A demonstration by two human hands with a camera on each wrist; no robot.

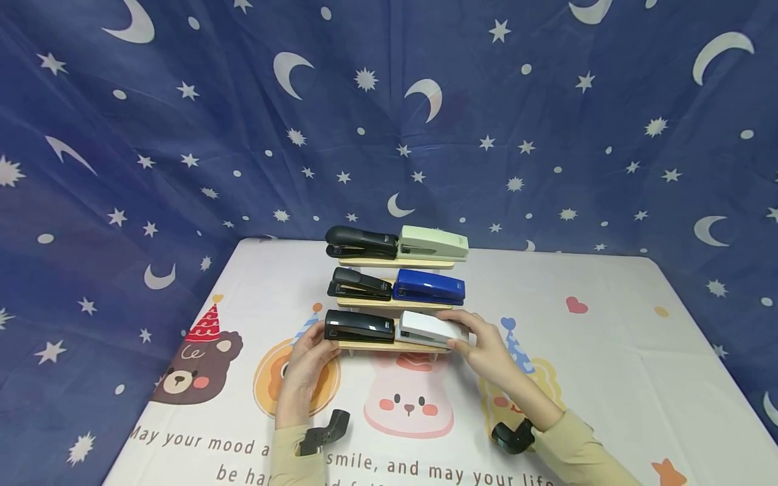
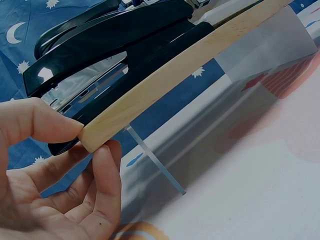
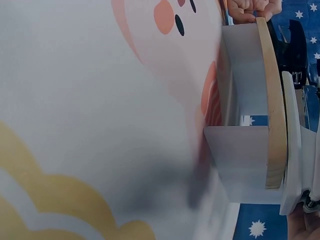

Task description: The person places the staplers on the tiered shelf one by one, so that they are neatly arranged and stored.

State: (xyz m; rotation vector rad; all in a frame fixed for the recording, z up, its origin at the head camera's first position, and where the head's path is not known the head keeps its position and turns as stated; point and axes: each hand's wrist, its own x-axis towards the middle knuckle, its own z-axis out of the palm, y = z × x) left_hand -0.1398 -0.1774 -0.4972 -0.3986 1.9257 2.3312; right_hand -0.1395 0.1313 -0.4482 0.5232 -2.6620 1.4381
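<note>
A three-tier stand with wooden shelf boards [image 1: 365,346] holds staplers two to a tier. On the front tier, a glossy black stapler [image 1: 358,327] lies left of a white stapler [image 1: 431,329]. My left hand [image 1: 308,361] pinches the left end of the front wooden shelf board [image 2: 165,82], thumb beside the black stapler's base and fingers beneath. At the other end, my right hand [image 1: 486,347] grips the white stapler's right end, its thumb at the front and index finger behind. Only a small part of the right hand shows in the right wrist view, under the white stapler [image 3: 292,145].
Behind are a black stapler [image 1: 362,283] and a blue stapler [image 1: 429,287] on the middle tier. The top tier bears another black stapler [image 1: 361,241] and a pale green stapler [image 1: 433,243]. Clear supports [image 2: 157,162] hold the boards above the printed tablecloth [image 1: 608,378].
</note>
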